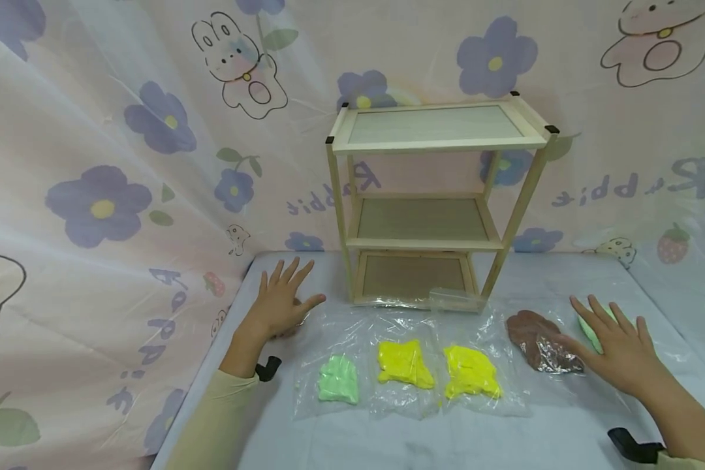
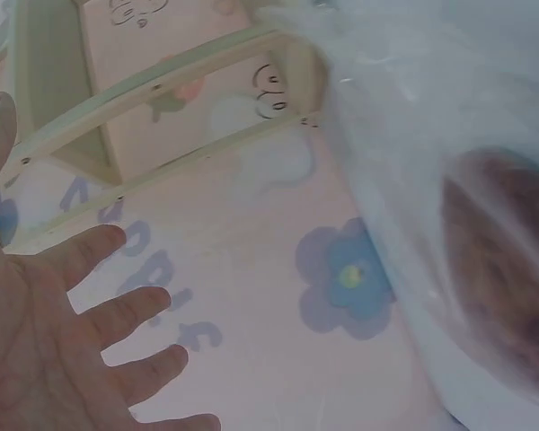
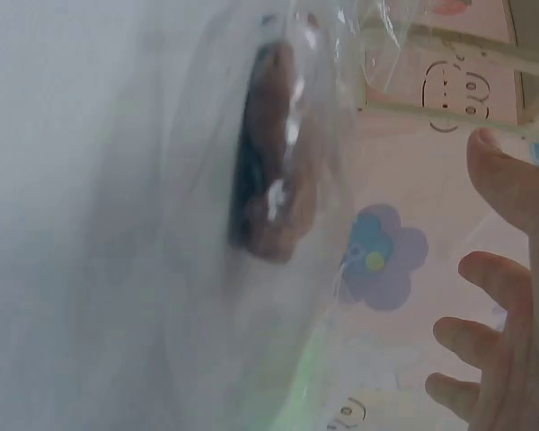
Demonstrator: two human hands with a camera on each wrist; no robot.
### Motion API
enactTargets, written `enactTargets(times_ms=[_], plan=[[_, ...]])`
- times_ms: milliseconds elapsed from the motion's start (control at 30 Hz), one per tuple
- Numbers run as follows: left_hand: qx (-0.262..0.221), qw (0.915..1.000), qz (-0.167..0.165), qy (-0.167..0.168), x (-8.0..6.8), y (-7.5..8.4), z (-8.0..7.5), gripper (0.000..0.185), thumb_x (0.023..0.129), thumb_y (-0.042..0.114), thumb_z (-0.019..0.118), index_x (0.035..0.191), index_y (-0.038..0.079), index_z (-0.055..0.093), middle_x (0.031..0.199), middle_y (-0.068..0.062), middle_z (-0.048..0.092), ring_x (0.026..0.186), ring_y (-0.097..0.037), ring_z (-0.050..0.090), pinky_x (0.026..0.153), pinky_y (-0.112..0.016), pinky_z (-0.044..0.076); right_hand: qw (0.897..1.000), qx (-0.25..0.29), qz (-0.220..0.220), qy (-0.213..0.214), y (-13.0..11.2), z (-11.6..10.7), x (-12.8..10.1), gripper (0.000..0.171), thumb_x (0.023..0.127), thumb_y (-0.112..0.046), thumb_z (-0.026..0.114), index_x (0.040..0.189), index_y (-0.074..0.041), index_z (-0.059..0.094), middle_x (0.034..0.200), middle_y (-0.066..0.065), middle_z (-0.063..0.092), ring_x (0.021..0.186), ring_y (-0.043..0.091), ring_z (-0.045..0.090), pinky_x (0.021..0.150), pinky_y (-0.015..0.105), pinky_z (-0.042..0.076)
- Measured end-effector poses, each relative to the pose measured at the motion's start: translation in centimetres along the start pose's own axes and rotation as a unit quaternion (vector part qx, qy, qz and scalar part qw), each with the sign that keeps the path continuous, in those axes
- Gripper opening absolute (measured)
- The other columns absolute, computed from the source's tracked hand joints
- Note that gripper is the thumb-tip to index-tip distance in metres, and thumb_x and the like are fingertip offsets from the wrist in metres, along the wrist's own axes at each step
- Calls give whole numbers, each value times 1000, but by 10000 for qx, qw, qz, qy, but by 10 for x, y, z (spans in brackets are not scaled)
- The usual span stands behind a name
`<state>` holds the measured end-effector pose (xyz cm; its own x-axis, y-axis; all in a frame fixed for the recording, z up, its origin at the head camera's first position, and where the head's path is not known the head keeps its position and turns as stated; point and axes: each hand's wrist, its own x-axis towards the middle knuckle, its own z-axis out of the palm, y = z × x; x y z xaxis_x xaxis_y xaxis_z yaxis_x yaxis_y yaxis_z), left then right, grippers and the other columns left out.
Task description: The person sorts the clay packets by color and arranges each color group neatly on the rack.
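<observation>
Fingers spread, my left hand (image 1: pixel 279 303) hovers at the table's left side, over a bagged brown lump (image 2: pixel 503 260) that it mostly hides in the head view. To its right lie clear bags holding a light green lump (image 1: pixel 338 380), a yellow lump (image 1: pixel 405 364) and another yellow lump (image 1: pixel 472 372), all soft and clay-like. Over at the right, my right hand (image 1: pixel 623 356) is also spread with nothing in its grasp. Its thumb overlaps a bagged brown lump (image 1: pixel 534 339) in the head view, and its fingers partly cover a pale green lump (image 1: pixel 590 336).
Behind the bags stands a three-tier wooden shelf (image 1: pixel 425 245) with pale panels. A white cloth (image 1: pixel 341 444) covers the table. Curtains (image 1: pixel 123 274) printed with rabbits and flowers hang behind and at the sides. Black wrist mounts (image 1: pixel 634 447) sit by the sleeves.
</observation>
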<state>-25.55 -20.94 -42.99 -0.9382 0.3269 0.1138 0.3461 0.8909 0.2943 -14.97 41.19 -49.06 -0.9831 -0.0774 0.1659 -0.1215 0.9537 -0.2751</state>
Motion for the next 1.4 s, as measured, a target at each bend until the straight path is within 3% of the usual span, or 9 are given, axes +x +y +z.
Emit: enactTargets(times_ms=[267, 500, 633, 867, 1133, 1400], plan=[[-62, 9998, 146, 117, 13, 8, -14, 90, 104, 74, 49, 173, 23, 22, 180, -12, 12, 166, -39, 1, 132, -65, -7, 9994, -63, 325, 66, 20, -4, -1, 95, 106, -56, 61, 173, -13, 8, 168, 40, 8, 151, 70, -1, 117, 81, -22], [-157, 9979, 547, 325, 26, 16, -22, 88, 106, 70, 51, 174, 24, 18, 180, -11, 12, 166, -38, 7, 134, -64, 3, 9979, -175, 602, 157, 35, 0, -2, 97, 106, -60, 59, 172, -10, 7, 167, 42, 8, 151, 70, 1, 116, 86, -14], [-406, 9948, 802, 472, 34, 22, -28, 85, 107, 64, 55, 174, 26, 17, 180, -9, 15, 166, -35, 12, 134, -63, 9, 9970, -218, 718, 179, 42, 1, -3, 98, 106, -62, 57, 171, -9, 6, 166, 43, 8, 151, 70, 3, 116, 87, -11], [-932, 9905, 888, 491, 43, 34, -37, 83, 106, 68, 53, 173, 36, 16, 180, 1, 16, 166, -28, 12, 132, -65, 19, 9954, -283, 890, 230, 53, 3, -6, 99, 106, -63, 55, 170, -5, 7, 163, 47, 11, 148, 73, 9, 117, 88, -3], [-1228, 9850, 1081, 544, 52, 42, -39, 80, 108, 63, 53, 173, 31, 19, 179, 2, 19, 166, -27, 16, 133, -58, 21, 9925, -423, 1142, 131, 65, 3, -11, 101, 106, -68, 51, 168, 0, 8, 157, 52, 14, 140, 78, 17, 112, 92, 10], [-1336, 9808, 1140, 849, 60, 48, -39, 80, 109, 56, 58, 172, 18, 26, 175, -6, 31, 161, -31, 30, 132, -53, 27, 9851, 0, 1716, -129, 68, 4, -17, 109, 106, -61, 56, 155, 25, 8, 153, 56, 10, 140, 75, 16, 114, 87, 17]])
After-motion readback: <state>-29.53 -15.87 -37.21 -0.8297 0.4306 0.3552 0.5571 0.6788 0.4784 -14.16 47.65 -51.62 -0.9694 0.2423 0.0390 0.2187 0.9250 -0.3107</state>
